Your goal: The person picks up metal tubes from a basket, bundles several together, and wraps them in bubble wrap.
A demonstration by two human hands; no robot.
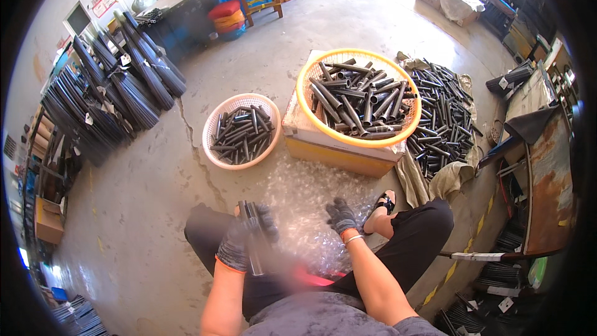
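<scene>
My left hand (234,246), in a dark grey knit glove with an orange cuff, is wrapped round a few short black tubes (255,262) above my left thigh. The tubes stand nearly lengthwise to me, side by side. My right hand (341,216), gloved alike, reaches over a heap of crinkled clear plastic (297,196) between my legs. Its fingers are apart and nothing shows in them; whether they touch the plastic I cannot tell. Past the heap, an orange-rimmed basket (303,96) full of black tubes sits on a cardboard box (342,155).
Left of the box, a smaller pink basket (209,144) holds shorter black tubes. More tubes (438,112) lie piled on sacking (415,180) at the right. Bundles of long black tubes (93,96) lean at far left. A rusty metal bench (550,193) stands at right.
</scene>
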